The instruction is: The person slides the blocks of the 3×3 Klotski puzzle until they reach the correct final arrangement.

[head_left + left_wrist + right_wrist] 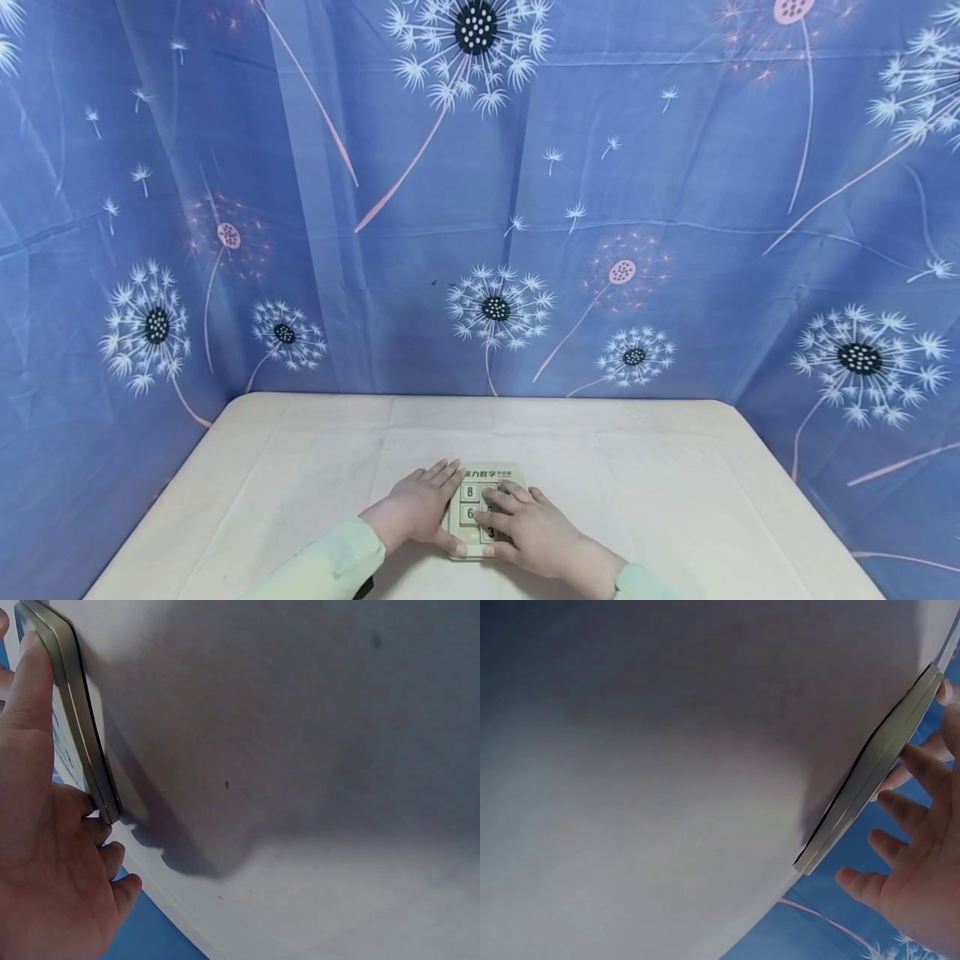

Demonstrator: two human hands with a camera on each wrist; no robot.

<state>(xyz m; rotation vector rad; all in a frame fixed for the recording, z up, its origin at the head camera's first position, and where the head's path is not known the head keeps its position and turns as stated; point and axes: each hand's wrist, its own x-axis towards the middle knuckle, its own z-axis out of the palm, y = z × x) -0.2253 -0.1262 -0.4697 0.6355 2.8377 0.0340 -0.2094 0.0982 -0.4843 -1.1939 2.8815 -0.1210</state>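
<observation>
A flat, pale green number slide puzzle with a printed heading lies on the table in front of me. Its square tiles show 8, 6 and 3; others are covered by fingers. My left hand holds the puzzle's left side, thumb at the near corner and fingers along the far part of the edge. In the left wrist view the thumb lies along the frame. Over the right-hand tiles, my right hand has its fingers spread, fingertips on the tile face and thumb at the near edge.
A cream-coloured table lies under the puzzle. Blue cloth with a dandelion print hangs behind it and along both sides. Pale green sleeves cover the forearms.
</observation>
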